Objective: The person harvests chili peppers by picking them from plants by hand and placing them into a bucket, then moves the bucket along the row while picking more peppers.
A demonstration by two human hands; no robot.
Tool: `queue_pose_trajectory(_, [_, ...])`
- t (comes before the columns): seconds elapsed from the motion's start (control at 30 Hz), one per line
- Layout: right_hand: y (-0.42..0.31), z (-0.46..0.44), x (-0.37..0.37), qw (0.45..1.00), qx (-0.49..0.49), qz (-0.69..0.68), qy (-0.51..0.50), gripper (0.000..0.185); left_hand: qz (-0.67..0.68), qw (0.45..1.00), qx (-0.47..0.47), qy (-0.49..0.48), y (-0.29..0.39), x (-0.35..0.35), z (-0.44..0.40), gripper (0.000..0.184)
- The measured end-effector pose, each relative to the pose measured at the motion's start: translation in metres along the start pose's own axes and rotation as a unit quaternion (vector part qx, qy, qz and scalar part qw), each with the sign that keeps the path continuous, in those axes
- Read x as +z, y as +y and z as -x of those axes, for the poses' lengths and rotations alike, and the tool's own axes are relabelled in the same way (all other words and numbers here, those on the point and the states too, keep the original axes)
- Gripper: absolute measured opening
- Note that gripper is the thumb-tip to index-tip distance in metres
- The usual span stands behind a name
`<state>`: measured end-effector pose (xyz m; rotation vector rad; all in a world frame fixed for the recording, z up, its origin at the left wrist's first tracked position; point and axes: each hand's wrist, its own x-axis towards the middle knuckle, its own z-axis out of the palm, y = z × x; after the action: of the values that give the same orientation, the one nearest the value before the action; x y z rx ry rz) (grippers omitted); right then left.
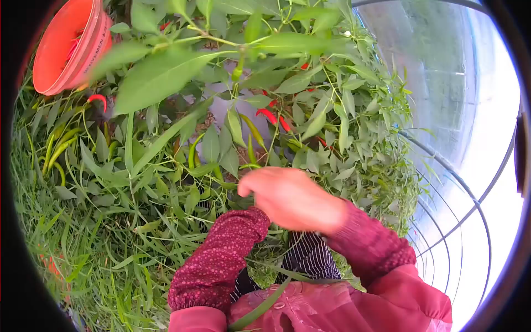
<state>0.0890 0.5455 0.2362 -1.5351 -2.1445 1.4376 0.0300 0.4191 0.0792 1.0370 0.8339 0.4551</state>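
Note:
My right hand (296,199) reaches across in front of my body, smeared by motion. Its back faces the camera and its fingers bend down out of sight, so any hold is hidden. My left forearm, in a dotted maroon sleeve (218,260), points up to the same spot; the left hand itself is covered by the right one. Just beyond the hands are chili plants with green chilies (253,130) and a red chili (267,115) hanging among the leaves. Another red chili (98,100) hangs farther left.
A tilted orange-red bucket (98,52) with some red chilies inside is at the upper left. Large blurred leaves (166,77) hang close to the camera. Tall grass (110,271) grows at the lower left. Curved hoops (451,169) and plastic sheeting stand on the right.

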Motion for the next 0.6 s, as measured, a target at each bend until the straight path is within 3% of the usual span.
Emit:
queue_pose_trajectory(0.03, [0.037, -0.009, 0.042, 0.995, 0.041, 0.049, -0.082, 0.025, -0.105, 0.994, -0.002, -0.035, -0.004, -0.001, -0.001, 0.044])
queue_pose_trajectory(0.1, [0.105, -0.031, 0.082, 0.988, 0.038, 0.139, -0.055, 0.027, -0.307, 0.946, -0.009, -0.106, -0.012, -0.003, -0.003, 0.039])
queue_pose_trajectory(0.13, [0.128, -0.046, 0.083, 0.967, 0.132, 0.201, -0.084, 0.029, -0.449, 0.873, -0.01, -0.188, -0.005, -0.006, -0.009, 0.041])
queue_pose_trajectory(0.17, [0.187, -0.046, 0.111, 0.937, 0.019, 0.323, 0.132, 0.025, -0.422, 0.902, 0.002, -0.094, -0.003, -0.004, -0.004, 0.03])
queue_pose_trajectory(0.23, [0.216, -0.069, 0.108, 0.924, 0.043, 0.367, 0.104, 0.023, -0.48, 0.873, 0.091, -0.015, -0.065, 0.017, 0.009, 0.034])
queue_pose_trajectory(0.37, [0.261, -0.097, 0.113, 0.841, 0.155, 0.518, 0.022, 0.02, -0.407, 0.909, 0.008, -0.095, -0.018, -0.007, 0.007, 0.045])
queue_pose_trajectory(0.4, [0.259, -0.103, 0.11, 0.842, 0.152, 0.518, 0.019, 0.02, -0.405, 0.908, -0.001, -0.104, -0.014, -0.009, 0.006, 0.045])
queue_pose_trajectory(0.47, [0.246, -0.111, 0.1, 0.838, 0.233, 0.48, -0.115, 0.019, -0.417, 0.903, 0.004, -0.105, -0.017, -0.009, 0.005, 0.043])
queue_pose_trajectory(0.57, [0.268, -0.102, 0.108, 0.889, 0.209, 0.403, -0.064, 0.022, -0.418, 0.901, 0.01, -0.111, -0.014, -0.012, 0.005, 0.043])
queue_pose_trajectory(0.6, [0.275, -0.089, 0.112, 0.928, 0.158, 0.337, 0.014, 0.024, -0.416, 0.903, 0.01, -0.112, -0.014, -0.01, 0.006, 0.043])
